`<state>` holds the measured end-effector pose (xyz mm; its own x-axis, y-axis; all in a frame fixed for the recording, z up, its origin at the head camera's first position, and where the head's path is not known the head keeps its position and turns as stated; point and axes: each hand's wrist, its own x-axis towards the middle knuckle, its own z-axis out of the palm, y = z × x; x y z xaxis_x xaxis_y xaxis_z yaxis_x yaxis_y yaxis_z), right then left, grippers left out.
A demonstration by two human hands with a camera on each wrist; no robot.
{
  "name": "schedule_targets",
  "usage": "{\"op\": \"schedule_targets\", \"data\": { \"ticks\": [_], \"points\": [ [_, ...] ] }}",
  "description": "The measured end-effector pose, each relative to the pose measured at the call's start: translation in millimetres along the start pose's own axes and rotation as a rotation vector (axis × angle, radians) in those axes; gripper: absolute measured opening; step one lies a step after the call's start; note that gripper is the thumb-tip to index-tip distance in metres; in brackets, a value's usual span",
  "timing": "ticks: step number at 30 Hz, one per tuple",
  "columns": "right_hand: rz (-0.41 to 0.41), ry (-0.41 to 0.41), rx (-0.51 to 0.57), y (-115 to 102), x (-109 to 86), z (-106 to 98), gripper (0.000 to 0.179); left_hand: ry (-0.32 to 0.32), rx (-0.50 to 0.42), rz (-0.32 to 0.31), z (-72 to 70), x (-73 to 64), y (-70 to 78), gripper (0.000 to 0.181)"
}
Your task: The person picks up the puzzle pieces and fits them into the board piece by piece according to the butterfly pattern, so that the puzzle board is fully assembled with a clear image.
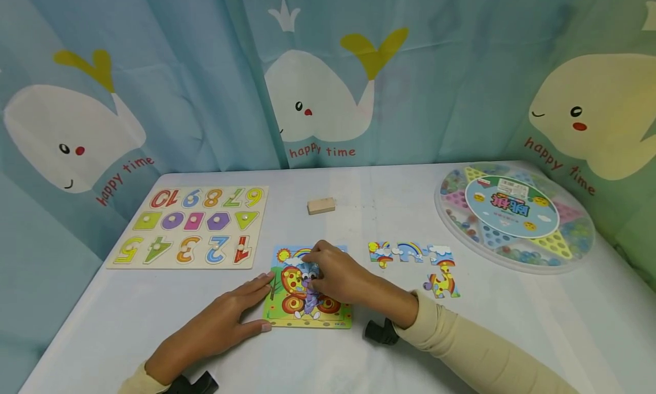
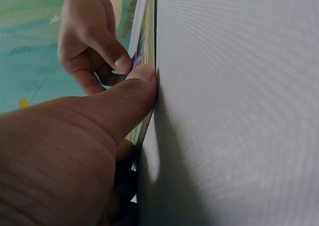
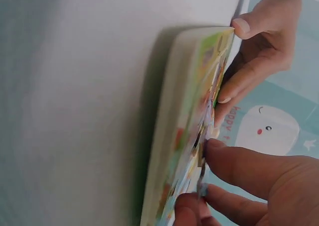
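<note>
A butterfly jigsaw board (image 1: 335, 321) lies flat on the white table. My left hand (image 1: 225, 314) steadies it, fingers stretched out against its left edge and thumb at the near left corner. In the left wrist view that thumb (image 2: 132, 94) presses along the board's side. Over the upper right of the picture, my right hand (image 1: 340, 271) pinches a thin puzzle piece (image 3: 201, 173) between thumb and fingertips, close over the board. Part of the picture is hidden beneath this hand. To the right lie several loose puzzle pieces (image 1: 410, 251), with a yellow and red wing piece (image 1: 443, 283) nearest me.
At the back left lies a wooden number and shape board (image 1: 202, 212). A small wooden block (image 1: 321, 205) sits behind the jigsaw. On the right is a large round Chinese checkers box (image 1: 512, 209) with marbles. A whale-print curtain (image 1: 215, 69) hangs along the table's back edge.
</note>
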<state>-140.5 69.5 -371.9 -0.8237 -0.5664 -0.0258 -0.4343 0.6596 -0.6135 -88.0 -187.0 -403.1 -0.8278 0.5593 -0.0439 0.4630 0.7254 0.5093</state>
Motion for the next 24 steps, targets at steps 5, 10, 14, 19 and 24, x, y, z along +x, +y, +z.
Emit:
{"op": "schedule_targets", "data": {
  "ticks": [5, 10, 14, 19, 24],
  "points": [
    [0.012, -0.008, -0.004, 3.2, 2.5, 0.8, 0.047, 0.001, -0.001, 0.006, -0.7, 0.1, 0.8, 0.071],
    [0.032, -0.013, 0.005, 4.5, 3.9, 1.7, 0.047, 0.006, 0.001, 0.011, -0.5, -0.4, 0.6, 0.07],
    [0.037, -0.019, 0.01, 5.4, 3.5, 1.8, 0.043, 0.009, 0.001, 0.009, 0.3, -0.3, -0.2, 0.071],
    [0.043, -0.029, 0.01, 6.3, 3.3, 2.1, 0.042, 0.007, 0.007, 0.003, 0.6, -0.1, -0.1, 0.071],
    [0.043, -0.031, 0.006, 6.6, 3.2, 2.1, 0.039, 0.004, 0.008, -0.003, 0.4, 0.4, 0.5, 0.071]
  ]
}}
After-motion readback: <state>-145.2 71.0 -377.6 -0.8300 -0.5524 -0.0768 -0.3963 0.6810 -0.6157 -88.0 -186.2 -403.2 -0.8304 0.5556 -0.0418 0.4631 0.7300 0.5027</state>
